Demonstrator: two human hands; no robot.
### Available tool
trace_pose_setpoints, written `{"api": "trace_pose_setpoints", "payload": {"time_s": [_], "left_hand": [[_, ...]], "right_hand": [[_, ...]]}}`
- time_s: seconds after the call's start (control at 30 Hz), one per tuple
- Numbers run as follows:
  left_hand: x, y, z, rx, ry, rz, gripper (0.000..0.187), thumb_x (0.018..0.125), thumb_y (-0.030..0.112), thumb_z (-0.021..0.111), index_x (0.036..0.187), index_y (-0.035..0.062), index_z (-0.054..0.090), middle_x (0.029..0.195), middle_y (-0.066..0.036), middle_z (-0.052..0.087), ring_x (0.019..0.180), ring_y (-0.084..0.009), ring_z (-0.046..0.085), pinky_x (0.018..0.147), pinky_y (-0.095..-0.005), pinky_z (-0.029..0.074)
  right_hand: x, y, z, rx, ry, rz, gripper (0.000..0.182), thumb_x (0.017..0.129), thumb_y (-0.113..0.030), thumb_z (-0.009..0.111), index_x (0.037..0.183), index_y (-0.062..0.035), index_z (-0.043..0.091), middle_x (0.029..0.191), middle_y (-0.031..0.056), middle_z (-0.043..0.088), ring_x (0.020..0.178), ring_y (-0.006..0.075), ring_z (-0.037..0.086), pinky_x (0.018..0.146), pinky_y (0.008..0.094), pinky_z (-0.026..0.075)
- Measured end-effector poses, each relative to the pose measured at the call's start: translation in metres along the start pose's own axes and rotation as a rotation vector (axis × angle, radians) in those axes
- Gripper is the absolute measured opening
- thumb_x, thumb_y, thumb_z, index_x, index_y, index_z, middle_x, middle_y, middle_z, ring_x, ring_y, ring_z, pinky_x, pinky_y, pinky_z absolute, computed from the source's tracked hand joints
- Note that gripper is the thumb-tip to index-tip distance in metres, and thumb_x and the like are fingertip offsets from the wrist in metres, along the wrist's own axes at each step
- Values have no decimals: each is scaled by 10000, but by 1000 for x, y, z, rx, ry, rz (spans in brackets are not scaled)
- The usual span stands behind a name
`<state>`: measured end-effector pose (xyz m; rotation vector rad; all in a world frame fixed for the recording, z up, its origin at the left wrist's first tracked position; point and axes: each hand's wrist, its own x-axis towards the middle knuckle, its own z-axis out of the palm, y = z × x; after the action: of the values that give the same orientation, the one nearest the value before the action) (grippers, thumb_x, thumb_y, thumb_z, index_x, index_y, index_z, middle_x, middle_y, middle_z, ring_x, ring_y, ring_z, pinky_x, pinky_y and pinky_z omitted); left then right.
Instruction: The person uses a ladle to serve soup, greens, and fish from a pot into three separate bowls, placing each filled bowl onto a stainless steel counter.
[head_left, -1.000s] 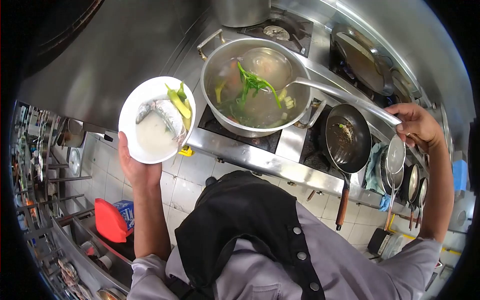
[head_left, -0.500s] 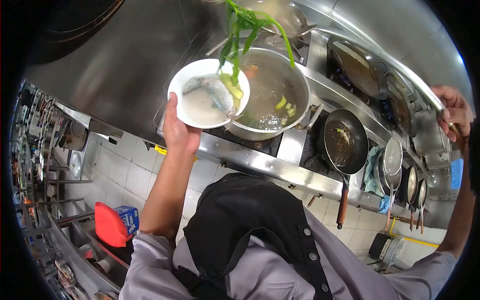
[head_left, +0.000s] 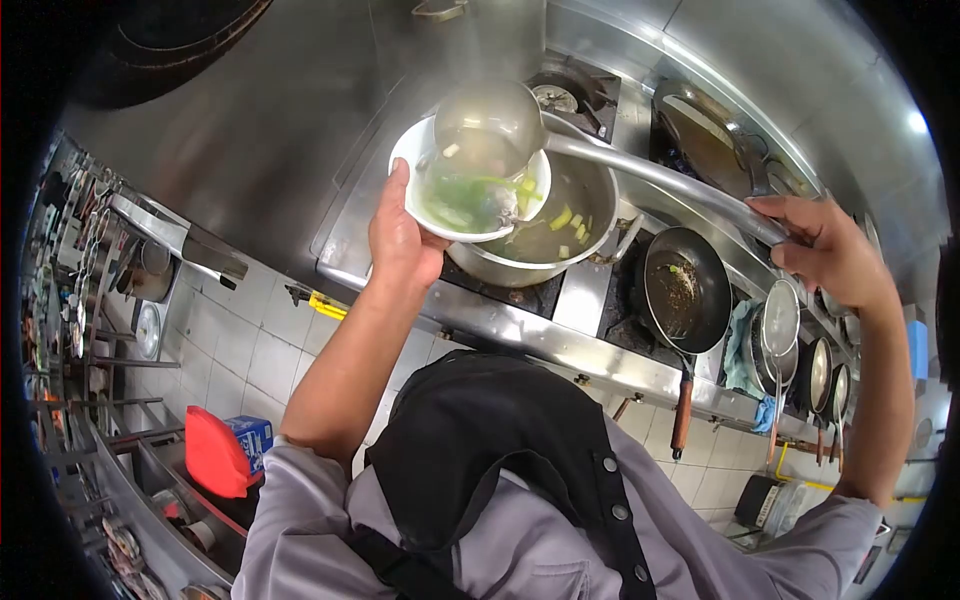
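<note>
My left hand (head_left: 405, 235) grips the near left rim of a white bowl (head_left: 404, 150), thumb on the edge, over the left side of a large pot (head_left: 520, 268). Cloudy broth, wilted green leaves (head_left: 460, 200) and pale green vegetable pieces lie in the bowl; a silvery piece shows partly near its right edge. My right hand (head_left: 825, 245) is closed round the long handle of a large metal ladle (head_left: 490, 125). Its blurred cup hangs tilted over the bowl with liquid in it, hiding the far rim. Chopped green pieces (head_left: 565, 217) float in the pot's broth.
A black frying pan (head_left: 687, 290) with a wooden handle sits on the burner to the right. Behind it stands a wok (head_left: 700, 130). A strainer (head_left: 781, 315) and more pans line the right. A red item (head_left: 215, 450) lies at lower left.
The ladle has swung down and left over the bowl, and my right hand has moved inward. The greens hanging from it are now in the bowl, which has shifted slightly right.
</note>
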<state>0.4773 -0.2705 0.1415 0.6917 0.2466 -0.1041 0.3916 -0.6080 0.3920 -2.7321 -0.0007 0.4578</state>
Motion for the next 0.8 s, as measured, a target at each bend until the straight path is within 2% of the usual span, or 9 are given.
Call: {"api": "trace_pose_setpoints", "payload": {"time_s": [0.07,0.13,0.17,0.27,0.4,0.5,0.6,0.67,0.8], "left_hand": [[2,-2,-4,-5,-1,1,551,978,467,524,1351,63,486,1298,-97,583,1167,-253,599,937,-456,509],[0,0,-2,-9,23,8,539,982,463,516,1344,64,489,1290,-100,587,1161,-253,603,938,-455,514],[-1,1,-2,-8,26,8,539,982,463,516,1344,64,489,1290,-100,587,1161,-253,603,938,-455,514],[-4,6,-2,0,64,21,546,984,473,502,1340,59,491,1290,-102,586,1153,-261,608,951,-458,513],[-8,18,-10,-35,24,127,542,1017,446,428,1361,30,473,1311,-127,567,1228,-283,545,1022,-470,462],[-8,26,-34,-54,-17,207,526,1030,432,397,1372,41,480,1366,-131,547,1254,-290,531,1067,-468,426],[-22,37,-47,-59,10,244,528,1036,422,395,1384,33,471,1370,-139,546,1263,-286,525,1089,-464,402],[-32,41,-53,-41,148,277,526,1037,417,397,1392,33,462,1379,-143,537,1269,-292,519,1093,-466,397],[-48,46,-83,-35,97,312,518,1050,416,366,1379,26,456,1354,-130,548,1255,-269,526,1079,-426,409]], "right_hand": [[-7,0,7,-87,27,-60,513,786,43,628,1293,-30,600,797,91,682,552,98,528,543,276,440],[-9,14,16,-308,271,-420,548,759,66,629,1297,-34,599,993,153,709,674,174,601,617,297,473],[-12,16,18,-315,312,-406,567,742,87,628,1294,-35,599,1147,190,676,820,257,645,705,319,494],[-14,24,20,-147,344,-280,559,746,98,623,1288,-35,603,1162,205,663,885,296,660,740,319,504],[-4,25,17,-353,312,-323,562,748,64,650,1294,-62,606,1039,186,678,860,300,661,731,361,512],[14,19,34,-776,217,-269,498,787,-36,646,1278,-120,629,809,121,619,745,305,636,708,424,515],[33,17,46,-966,166,-270,456,811,-50,597,1256,-137,645,836,123,641,757,302,653,707,407,526],[45,13,48,-993,131,-270,442,822,-54,562,1243,-153,655,831,128,641,758,299,662,705,403,529],[69,15,50,-1032,106,-350,418,814,-44,555,1200,-143,682,782,149,646,763,310,663,711,419,527]]}}
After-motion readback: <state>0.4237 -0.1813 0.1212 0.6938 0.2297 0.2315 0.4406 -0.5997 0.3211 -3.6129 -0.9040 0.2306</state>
